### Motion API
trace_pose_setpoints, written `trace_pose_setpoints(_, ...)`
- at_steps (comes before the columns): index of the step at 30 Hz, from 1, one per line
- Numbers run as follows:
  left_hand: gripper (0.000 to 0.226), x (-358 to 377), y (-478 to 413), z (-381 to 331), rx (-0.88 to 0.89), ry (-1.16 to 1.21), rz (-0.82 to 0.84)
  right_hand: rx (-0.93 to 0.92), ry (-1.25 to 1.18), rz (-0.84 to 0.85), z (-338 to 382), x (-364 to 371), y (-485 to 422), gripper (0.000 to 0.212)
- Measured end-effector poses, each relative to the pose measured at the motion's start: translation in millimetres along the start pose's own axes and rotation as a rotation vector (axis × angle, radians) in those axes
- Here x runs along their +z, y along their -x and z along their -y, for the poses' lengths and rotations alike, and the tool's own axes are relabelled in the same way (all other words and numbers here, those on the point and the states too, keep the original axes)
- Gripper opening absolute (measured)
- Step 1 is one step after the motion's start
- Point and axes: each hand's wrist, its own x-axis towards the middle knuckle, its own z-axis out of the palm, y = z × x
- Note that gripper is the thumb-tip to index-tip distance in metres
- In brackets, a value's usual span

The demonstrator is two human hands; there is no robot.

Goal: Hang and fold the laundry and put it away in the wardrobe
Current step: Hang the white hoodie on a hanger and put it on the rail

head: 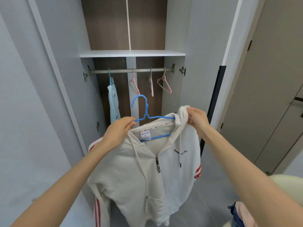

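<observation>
- near right, bottom corner: small heap of clothes [241, 213], pink and dark blue fabric, lying against a cream rounded surface [288, 185]. can't tell what the surface is.
- both bare forearms reach forward from the near edge towards the open wardrobe.
- white zip hoodie [131, 174] is held up in mid-air between the hands, in front of the wardrobe opening and below the rail. front faces the camera, zip partly down, red-and-white stripes on both sleeves, xl tag showing inside the collar.
- blue hanger [146, 110] sits inside the hoodie's neck: its lower bar shows through the collar opening, its hook stands upright above the collar, not on the rail.
- left hand [120, 128]: fingers curled round the hanger's left arm at the hoodie's left shoulder, grasping it.
- right hand [197, 118]: pinching the hood fabric bunched at the hanger's right end.
- wardrobe doors stand open on both sides, left door [54, 95] grey; a beige door [278, 79] sits further right.
- far, inside the wardrobe: metal rail [121, 71] runs left to right under a white shelf [131, 53].
- on the rail, left end: pale blue printed garment [113, 104] hanging from a teal hanger.
- on the rail, middle to right: three bare pink hangers [164, 77], spaced apart.
- back panel is dark brown wood.
</observation>
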Motion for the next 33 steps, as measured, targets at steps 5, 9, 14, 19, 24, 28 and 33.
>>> trace_pose_setpoints(5,0.021,3,0,-3,-0.023,0.119,-0.122,-0.126,0.393,-0.038,14,-2,-7,0.015)
trace_pose_setpoints(9,0.023,6,1,-3,-0.121,0.171,-0.227,-0.175,0.700,-0.125,5,-20,-4,0.050)
trace_pose_setpoints(14,0.022,9,-3,-8,-0.108,0.200,-0.239,-0.552,0.931,-0.062,-5,-8,21,0.030)
trace_pose_setpoints(19,0.021,11,-9,-11,-0.109,0.161,-0.232,-0.600,1.125,-0.027,-11,3,36,0.036)
trace_pose_setpoints(24,0.019,11,-6,-8,-0.147,0.101,-0.197,-0.616,1.070,-0.042,-11,8,41,0.022)
trace_pose_setpoints(28,0.023,13,-6,-9,-0.106,-0.057,-0.090,-0.565,1.088,-0.037,-6,19,37,0.024)
trace_pose_setpoints(33,0.026,19,-10,-5,-0.121,-0.194,-0.066,-0.587,1.030,-0.117,4,28,39,0.023)
